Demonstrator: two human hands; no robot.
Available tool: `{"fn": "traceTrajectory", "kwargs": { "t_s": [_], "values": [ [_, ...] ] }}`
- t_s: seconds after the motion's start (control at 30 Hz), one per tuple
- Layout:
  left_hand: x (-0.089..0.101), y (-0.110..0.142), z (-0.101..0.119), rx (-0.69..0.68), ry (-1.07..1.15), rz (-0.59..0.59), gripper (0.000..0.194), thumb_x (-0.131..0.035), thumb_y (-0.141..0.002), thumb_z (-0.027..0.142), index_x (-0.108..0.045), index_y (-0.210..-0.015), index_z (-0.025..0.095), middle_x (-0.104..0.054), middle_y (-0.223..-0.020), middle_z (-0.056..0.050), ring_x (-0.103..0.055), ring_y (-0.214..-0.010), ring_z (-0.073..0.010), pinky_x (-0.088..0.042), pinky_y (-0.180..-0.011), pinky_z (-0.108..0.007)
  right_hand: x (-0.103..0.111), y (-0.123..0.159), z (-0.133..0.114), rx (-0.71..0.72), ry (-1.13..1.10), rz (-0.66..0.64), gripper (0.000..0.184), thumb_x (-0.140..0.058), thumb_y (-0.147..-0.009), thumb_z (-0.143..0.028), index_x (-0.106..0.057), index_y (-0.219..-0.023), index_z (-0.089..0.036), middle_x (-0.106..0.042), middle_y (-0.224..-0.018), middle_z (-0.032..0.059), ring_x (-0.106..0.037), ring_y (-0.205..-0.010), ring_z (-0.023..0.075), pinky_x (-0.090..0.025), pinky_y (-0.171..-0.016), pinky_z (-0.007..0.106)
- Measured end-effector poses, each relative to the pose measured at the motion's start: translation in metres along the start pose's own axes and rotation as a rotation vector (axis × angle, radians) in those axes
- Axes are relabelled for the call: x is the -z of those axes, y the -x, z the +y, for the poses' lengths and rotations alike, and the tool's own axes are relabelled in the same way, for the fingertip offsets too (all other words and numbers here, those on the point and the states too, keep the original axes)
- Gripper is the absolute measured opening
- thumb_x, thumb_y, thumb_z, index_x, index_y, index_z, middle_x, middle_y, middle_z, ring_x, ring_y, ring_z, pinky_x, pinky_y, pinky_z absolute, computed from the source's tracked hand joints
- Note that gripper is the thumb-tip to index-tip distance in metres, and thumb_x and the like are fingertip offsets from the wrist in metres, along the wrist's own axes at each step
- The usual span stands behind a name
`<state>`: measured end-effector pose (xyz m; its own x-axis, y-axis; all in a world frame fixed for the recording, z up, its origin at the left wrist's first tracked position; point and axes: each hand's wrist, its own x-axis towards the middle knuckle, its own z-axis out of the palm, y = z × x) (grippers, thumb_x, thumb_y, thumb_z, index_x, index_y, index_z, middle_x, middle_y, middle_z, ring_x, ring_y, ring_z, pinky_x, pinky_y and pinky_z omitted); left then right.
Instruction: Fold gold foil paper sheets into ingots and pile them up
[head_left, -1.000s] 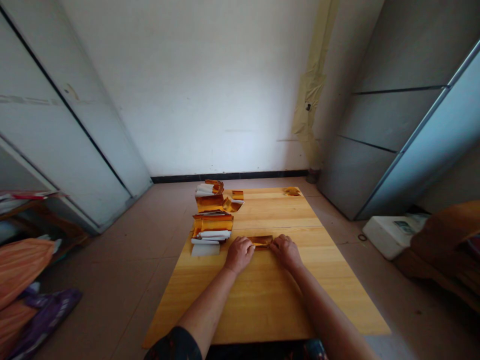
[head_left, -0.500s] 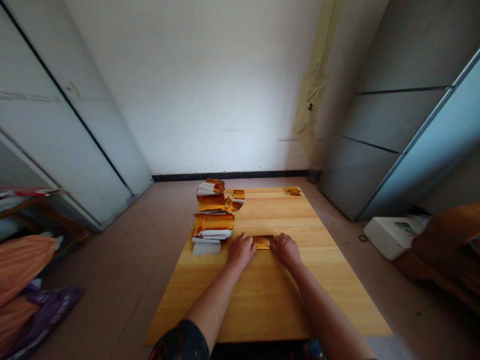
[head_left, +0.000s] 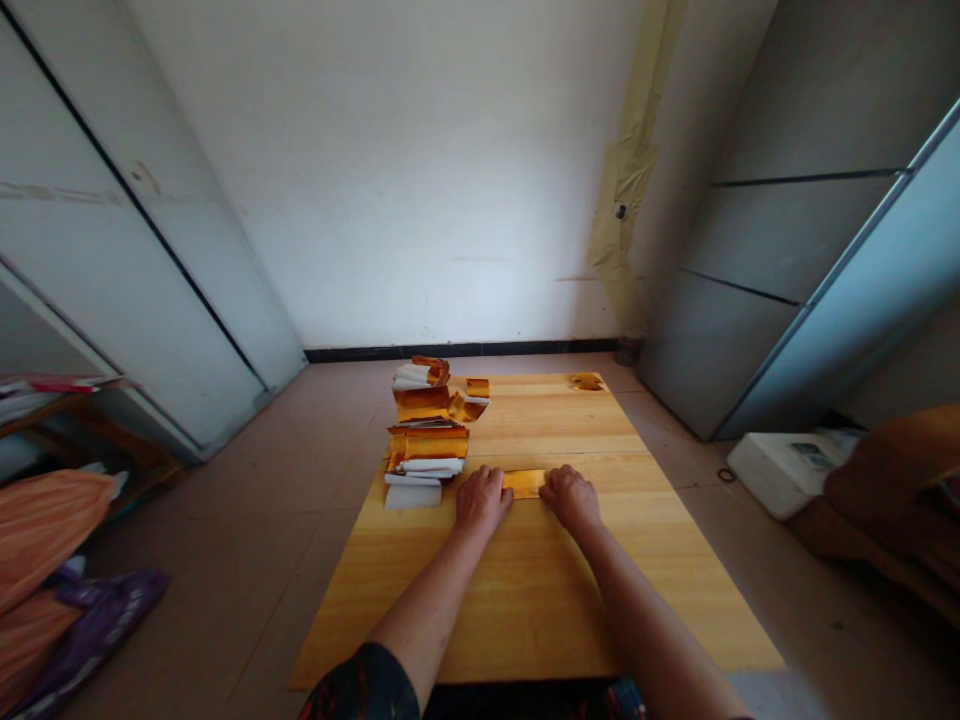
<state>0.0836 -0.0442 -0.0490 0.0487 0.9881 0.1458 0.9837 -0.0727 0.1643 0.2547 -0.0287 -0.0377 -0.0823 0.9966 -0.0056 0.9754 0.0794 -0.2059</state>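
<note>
A strip of shiny gold foil paper (head_left: 526, 485) lies across the middle of the wooden table (head_left: 540, 590). My left hand (head_left: 482, 496) is closed on its left end, and my right hand (head_left: 571, 496) grips the right end the same way. The fingertips are curled, so the paper's ends are hidden under them. Just left of my left hand is a stack of gold paper sheets (head_left: 427, 445) with white backs showing along the near side. A white sheet (head_left: 413, 495) sticks out flat at the front of that stack.
More gold and white paper (head_left: 421, 400) is piled at the table's far left, with a small gold piece (head_left: 477, 387) beside it. A folded gold piece (head_left: 586, 382) rests at the far right corner. Right of the table, a white box (head_left: 784, 472) stands before a grey refrigerator (head_left: 750, 300).
Both hands stay at the strip's ends with barely any shift. The gold strip between them now looks brighter and flatter, its dark upper part gone.
</note>
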Motion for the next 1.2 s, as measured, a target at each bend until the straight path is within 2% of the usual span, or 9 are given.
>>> {"fn": "traceTrajectory", "kwargs": {
  "t_s": [0.1,0.2,0.3,0.37,0.53,0.73,0.93,1.07,1.2],
  "values": [
    [-0.001,0.003,0.001,-0.037,-0.019,0.076,0.011,-0.054,-0.083,0.028,-0.058,-0.09,0.02,-0.057,-0.093,-0.006,-0.052,-0.089,-0.0203,-0.038,-0.072,-0.03,-0.001,0.001,0.0,-0.006,-0.035,0.04,0.013,-0.052,-0.083,-0.028,-0.057,-0.092,-0.019,-0.059,-0.096,0.0043,-0.056,-0.086,0.0156,-0.034,-0.066,0.024],
    [-0.002,0.003,0.004,-0.164,-0.054,0.11,0.009,-0.049,-0.086,0.022,-0.058,-0.088,0.02,-0.057,-0.091,-0.006,-0.051,-0.091,-0.0216,-0.037,-0.075,-0.032,-0.003,0.002,-0.003,0.115,-0.013,0.103,0.012,-0.049,-0.087,-0.023,-0.057,-0.095,-0.021,-0.058,-0.098,0.0046,-0.054,-0.091,0.0153,-0.034,-0.069,0.023],
    [-0.003,0.001,0.006,-0.284,-0.061,0.091,0.015,-0.044,-0.088,0.016,-0.059,-0.088,0.02,-0.058,-0.088,-0.006,-0.051,-0.09,-0.0215,-0.036,-0.074,-0.033,-0.005,0.003,-0.01,0.248,0.041,0.074,0.019,-0.042,-0.089,-0.017,-0.059,-0.096,-0.023,-0.06,-0.095,0.0045,-0.055,-0.089,0.0149,-0.034,-0.069,0.023],
    [-0.005,-0.001,0.006,-0.313,-0.045,0.066,0.016,-0.044,-0.087,0.013,-0.059,-0.086,0.02,-0.059,-0.087,-0.006,-0.051,-0.088,-0.0209,-0.035,-0.073,-0.032,-0.005,0.002,-0.015,0.227,0.055,0.033,0.023,-0.038,-0.09,-0.015,-0.06,-0.095,-0.022,-0.061,-0.093,0.0049,-0.058,-0.084,0.0142,-0.035,-0.065,0.023],
    [-0.007,0.001,-0.001,-0.238,0.025,0.083,0.015,-0.047,-0.086,0.016,-0.061,-0.082,0.021,-0.062,-0.084,-0.005,-0.053,-0.085,-0.0207,-0.033,-0.073,-0.032,-0.002,-0.001,-0.019,0.077,0.024,-0.018,0.026,-0.036,-0.09,-0.018,-0.061,-0.094,-0.02,-0.063,-0.095,0.0064,-0.061,-0.08,0.0145,-0.036,-0.061,0.023],
    [-0.003,0.003,-0.007,-0.166,0.218,0.059,0.015,-0.053,-0.08,0.014,-0.064,-0.078,0.023,-0.065,-0.087,-0.001,-0.053,-0.089,-0.0186,-0.032,-0.075,-0.031,0.003,0.005,-0.025,-0.021,-0.056,-0.025,0.015,-0.051,-0.081,-0.03,-0.062,-0.085,-0.02,-0.062,-0.094,0.0055,-0.06,-0.085,0.0165,-0.039,-0.067,0.024],
    [-0.003,0.003,-0.005,-0.072,0.27,0.018,0.017,-0.053,-0.077,0.012,-0.065,-0.08,0.024,-0.066,-0.09,-0.001,-0.053,-0.093,-0.0185,-0.032,-0.078,-0.032,0.002,0.008,-0.038,-0.103,-0.038,0.005,0.035,-0.061,-0.074,-0.049,-0.06,-0.09,-0.018,-0.06,-0.098,0.0102,-0.057,-0.095,0.023,-0.041,-0.074,0.031],
    [-0.002,0.005,-0.003,-0.052,0.264,0.025,0.008,-0.057,-0.079,0.022,-0.065,-0.081,0.024,-0.065,-0.09,0.0,-0.053,-0.093,-0.0191,-0.032,-0.078,-0.032,0.002,0.007,-0.041,-0.14,-0.036,0.001,0.036,-0.064,-0.071,-0.049,-0.059,-0.091,-0.019,-0.06,-0.1,0.011,-0.057,-0.097,0.0239,-0.042,-0.075,0.033],
    [-0.001,0.005,-0.003,-0.033,0.259,0.012,0.008,-0.059,-0.079,0.023,-0.065,-0.083,0.024,-0.065,-0.091,-0.001,-0.053,-0.094,-0.0186,-0.032,-0.079,-0.031,0.007,0.006,-0.04,-0.161,-0.055,-0.048,0.033,-0.065,-0.07,-0.045,-0.059,-0.09,-0.019,-0.06,-0.101,0.0105,-0.057,-0.097,0.0233,-0.042,-0.074,0.033]
  ]
}}
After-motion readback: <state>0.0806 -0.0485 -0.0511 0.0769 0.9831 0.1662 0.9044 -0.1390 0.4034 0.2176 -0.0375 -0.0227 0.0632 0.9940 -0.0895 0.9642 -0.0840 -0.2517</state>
